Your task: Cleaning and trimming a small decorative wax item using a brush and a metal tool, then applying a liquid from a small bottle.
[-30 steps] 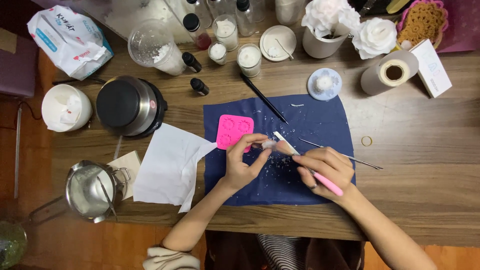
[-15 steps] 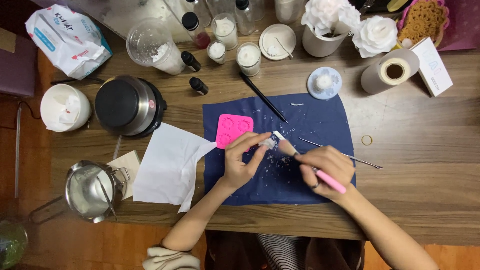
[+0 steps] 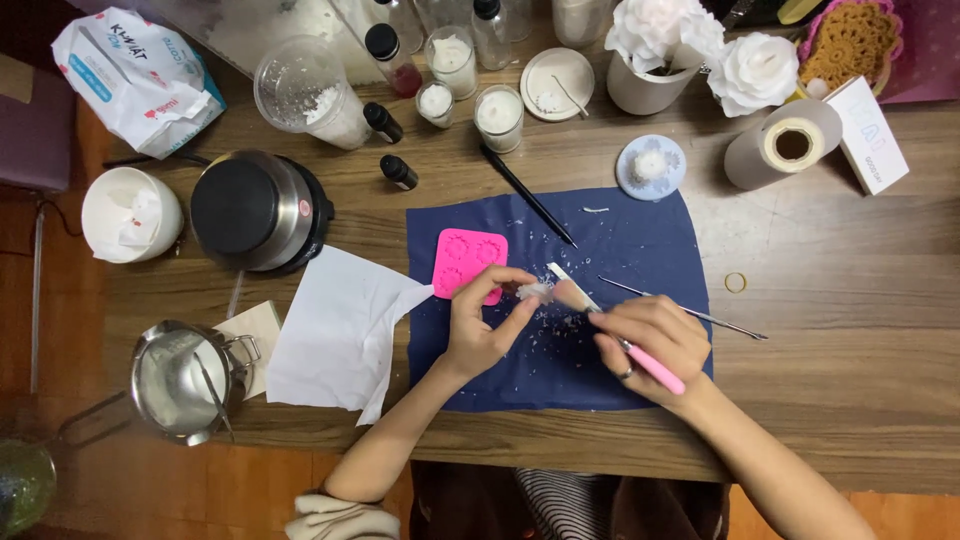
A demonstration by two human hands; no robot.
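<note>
Head view, looking down on a wooden desk (image 3: 850,330) laid out for wax work. The left hand (image 3: 480,325) pinches a small white wax piece (image 3: 532,291) between thumb and fingertips, holding it just above a dark blue cloth (image 3: 610,240), so that crumbs, judging by the white flecks already scattered there, fall on the cloth rather than on the bare wood. The right hand (image 3: 650,340) is closed in a pen-like grip around a pink-handled brush (image 3: 610,325), whose bristled tip touches the wax piece; the slanted hold suits fine strokes on a small surface. A pink mould (image 3: 468,258) lies on the cloth just beside the left hand, within easy reach. A thin metal pick (image 3: 690,312) and a black stick (image 3: 525,193) rest on the cloth beyond the hands, clear of the working spot. A sheet of white paper (image 3: 335,335) overlaps the cloth's left edge. Farther left stand a round hot plate (image 3: 255,212) and a steel pitcher (image 3: 180,380), kept well apart from the hands. Small jars, dark bottles, a paper roll (image 3: 785,145) and white wax flowers (image 3: 755,72) line the far edge.
</note>
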